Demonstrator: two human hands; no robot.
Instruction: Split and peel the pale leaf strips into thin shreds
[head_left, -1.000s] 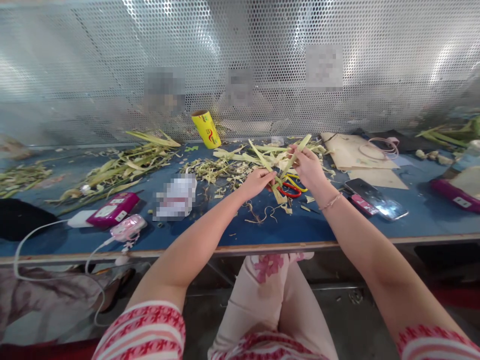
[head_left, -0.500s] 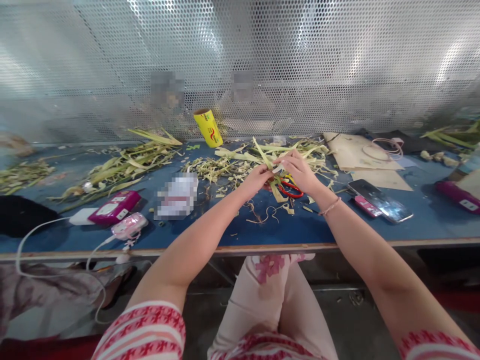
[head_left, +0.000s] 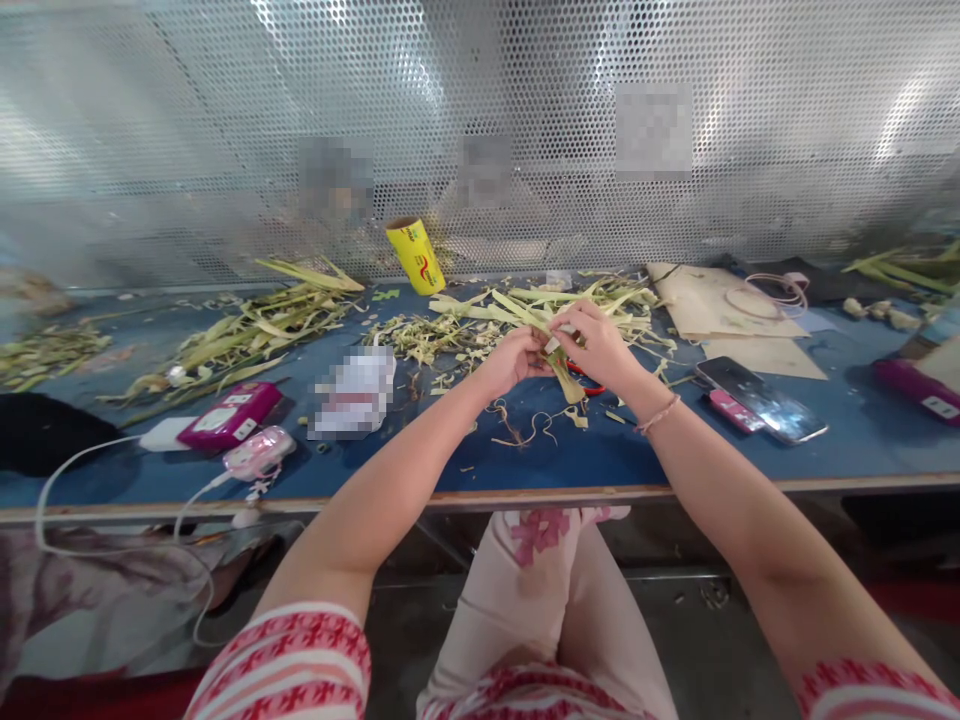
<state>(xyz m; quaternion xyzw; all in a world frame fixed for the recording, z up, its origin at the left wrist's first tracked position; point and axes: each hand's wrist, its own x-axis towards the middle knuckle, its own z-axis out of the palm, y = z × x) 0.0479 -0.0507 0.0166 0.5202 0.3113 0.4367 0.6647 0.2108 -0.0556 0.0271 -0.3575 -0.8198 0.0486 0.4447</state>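
Above the middle of the blue table, my left hand (head_left: 516,360) has its fingers curled round a pale green dried leaf strip (head_left: 568,382), which slants down toward me. From the other side my right hand (head_left: 594,342) pinches the same leaf material, thumb and fingers close together. A small whitish piece (head_left: 552,346) shows between the two hands; its kind I cannot make out. Beneath my right hand lie scissors with a red handle (head_left: 591,387), mostly covered by the hand and the leaf. Brown thread (head_left: 534,434) lies loose in front of my hands.
Leaf scraps (head_left: 420,335) are strewn behind my hands, with a longer leaf pile (head_left: 259,330) to the left. A yellow tube (head_left: 416,256) stands tilted against the perforated metal panel (head_left: 570,130). Phones (head_left: 765,400) and brown paper (head_left: 697,300) lie right, a purple device (head_left: 232,415) left.
The leaf strip between my hands has turned, its lower end now reaching further down and right. More of the scissors is covered. My fingers have shifted slightly; my arms stay about where they were.
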